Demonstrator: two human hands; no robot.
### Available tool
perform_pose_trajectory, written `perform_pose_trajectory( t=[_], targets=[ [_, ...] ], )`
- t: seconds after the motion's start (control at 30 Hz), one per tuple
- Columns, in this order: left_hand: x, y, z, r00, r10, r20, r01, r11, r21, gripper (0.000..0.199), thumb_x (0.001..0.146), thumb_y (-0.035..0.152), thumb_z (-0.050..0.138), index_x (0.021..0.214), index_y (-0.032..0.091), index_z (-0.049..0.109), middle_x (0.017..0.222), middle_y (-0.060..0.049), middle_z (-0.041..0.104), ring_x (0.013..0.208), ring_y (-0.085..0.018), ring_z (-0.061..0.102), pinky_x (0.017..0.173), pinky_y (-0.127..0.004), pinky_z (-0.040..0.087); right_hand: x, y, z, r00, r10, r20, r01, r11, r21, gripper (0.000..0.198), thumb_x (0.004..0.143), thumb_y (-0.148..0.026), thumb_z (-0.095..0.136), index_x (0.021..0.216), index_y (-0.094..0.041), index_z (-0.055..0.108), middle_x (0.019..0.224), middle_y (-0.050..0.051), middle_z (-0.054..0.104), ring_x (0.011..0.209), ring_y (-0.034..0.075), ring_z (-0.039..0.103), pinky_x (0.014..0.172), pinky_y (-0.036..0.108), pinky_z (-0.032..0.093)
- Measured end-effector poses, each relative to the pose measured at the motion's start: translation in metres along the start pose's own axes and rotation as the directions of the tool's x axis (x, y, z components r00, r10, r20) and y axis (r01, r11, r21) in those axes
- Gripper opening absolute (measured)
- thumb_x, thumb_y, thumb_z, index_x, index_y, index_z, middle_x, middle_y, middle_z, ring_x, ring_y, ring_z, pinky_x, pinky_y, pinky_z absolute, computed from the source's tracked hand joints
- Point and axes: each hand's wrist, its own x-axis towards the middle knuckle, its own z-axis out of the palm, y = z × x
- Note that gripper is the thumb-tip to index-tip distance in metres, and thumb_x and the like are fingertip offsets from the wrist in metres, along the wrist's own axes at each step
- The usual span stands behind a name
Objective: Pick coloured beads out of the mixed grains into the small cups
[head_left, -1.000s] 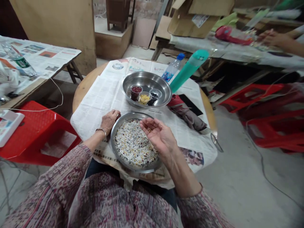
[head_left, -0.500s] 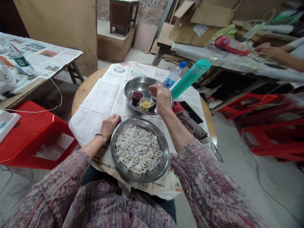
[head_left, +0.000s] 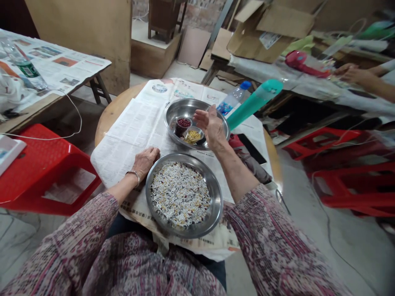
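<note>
Over the right side of the far steel bowl (head_left: 173, 133) my right hand (head_left: 212, 127) is raised with its fingers apart, holding nothing that I can see. In that bowl sit a small cup of red beans (head_left: 184, 123) and a cup of yellow beans (head_left: 193, 136); something dark beside them is partly behind my hand. My left hand (head_left: 146, 162), a bracelet at its wrist, rests loosely curled on the newspaper (head_left: 123, 131) beside the near steel bowl (head_left: 217, 197). Mixed white, black, yellow and red grains (head_left: 180, 193) cover the near bowl's bottom.
Right of the far bowl are a water bottle (head_left: 230, 98), a green tube (head_left: 256, 105) and a dark phone-like slab (head_left: 249, 148). Red stools (head_left: 46, 164) flank the round table. Another person's hands (head_left: 352, 72) are at the bench on the right.
My right hand has turned and its fingers have spread, still above the far bowl. The view has shifted slightly; my left hand stays beside the near bowl.
</note>
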Motion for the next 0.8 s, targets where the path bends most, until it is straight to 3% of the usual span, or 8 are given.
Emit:
perform_pose_trajectory(
  t=[0.13, 0.23, 0.43, 0.53, 0.6, 0.67, 0.8],
  targets=[
    [0.000, 0.000, 0.000, 1.000, 0.010, -0.015, -0.010, 1.000, -0.009, 0.012, 0.099, 0.023, 0.047, 0.100, 0.020, 0.059, 0.100, -0.005, 0.067, 0.089, -0.016, 0.062, 0.070, -0.024, 0.043, 0.002, 0.014, 0.000, 0.976, -0.220, -0.008, 0.210, 0.944, -0.254, 0.037, 0.094, -0.037, 0.040, 0.117, -0.018, 0.063, 0.109, 0.009, 0.071, 0.102, 0.019, 0.067, 0.095, 0.038, 0.051],
    [0.000, 0.000, 0.001, 1.000, 0.015, -0.023, -0.015, 1.000, -0.008, 0.013, 0.099, 0.023, 0.046, 0.100, 0.020, 0.059, 0.098, -0.004, 0.067, 0.087, -0.015, 0.062, 0.069, -0.025, 0.043, -0.001, 0.019, 0.001, 0.953, -0.303, -0.005, 0.285, 0.902, -0.325, 0.033, 0.085, -0.017, 0.043, 0.108, -0.018, 0.067, 0.104, 0.007, 0.072, 0.098, 0.017, 0.068, 0.097, 0.038, 0.051],
    [0.001, -0.001, 0.005, 0.999, 0.020, -0.042, -0.021, 0.999, -0.025, 0.015, 0.099, 0.024, 0.046, 0.103, 0.020, 0.060, 0.100, -0.006, 0.067, 0.088, -0.016, 0.062, 0.069, -0.026, 0.044, -0.035, -0.001, 0.002, 0.958, -0.277, -0.079, 0.267, 0.956, -0.120, 0.031, 0.083, -0.012, 0.042, 0.095, -0.019, 0.069, 0.097, 0.003, 0.071, 0.091, 0.013, 0.066, 0.093, 0.034, 0.052],
    [0.001, -0.001, 0.007, 0.998, 0.031, -0.055, -0.033, 0.999, -0.030, 0.016, 0.100, 0.024, 0.045, 0.103, 0.020, 0.060, 0.100, -0.006, 0.068, 0.088, -0.016, 0.061, 0.070, -0.026, 0.044, -0.071, -0.018, 0.004, 0.972, -0.208, -0.112, 0.209, 0.978, -0.003, 0.022, 0.083, -0.016, 0.051, 0.093, -0.019, 0.070, 0.084, 0.001, 0.068, 0.076, 0.012, 0.063, 0.080, 0.033, 0.054],
    [0.001, 0.000, 0.006, 0.998, 0.030, -0.048, -0.031, 0.999, -0.025, 0.016, 0.100, 0.025, 0.045, 0.103, 0.020, 0.060, 0.101, -0.006, 0.068, 0.088, -0.016, 0.061, 0.069, -0.026, 0.044, -0.099, -0.027, 0.006, 0.989, -0.143, -0.028, 0.143, 0.990, 0.014, 0.016, 0.083, -0.019, 0.057, 0.091, -0.019, 0.070, 0.076, -0.001, 0.066, 0.066, 0.011, 0.059, 0.070, 0.031, 0.052],
    [0.001, 0.001, 0.006, 0.999, 0.019, -0.036, -0.020, 0.999, -0.027, 0.016, 0.100, 0.026, 0.045, 0.103, 0.020, 0.059, 0.102, -0.006, 0.068, 0.089, -0.016, 0.061, 0.069, -0.026, 0.043, -0.125, -0.029, 0.009, 0.981, -0.117, 0.153, 0.124, 0.991, -0.041, 0.015, 0.082, -0.023, 0.060, 0.091, -0.020, 0.071, 0.069, -0.002, 0.064, 0.062, 0.011, 0.056, 0.063, 0.028, 0.048],
    [0.002, 0.003, 0.005, 1.000, -0.007, -0.020, 0.006, 0.999, -0.037, 0.015, 0.100, 0.027, 0.046, 0.105, 0.020, 0.059, 0.105, -0.006, 0.068, 0.089, -0.016, 0.061, 0.068, -0.026, 0.043, -0.158, -0.020, 0.016, 0.893, -0.166, 0.418, 0.277, 0.935, -0.220, 0.014, 0.085, -0.022, 0.059, 0.089, -0.021, 0.072, 0.080, 0.001, 0.070, 0.070, 0.013, 0.060, 0.069, 0.030, 0.049]
  ],
)
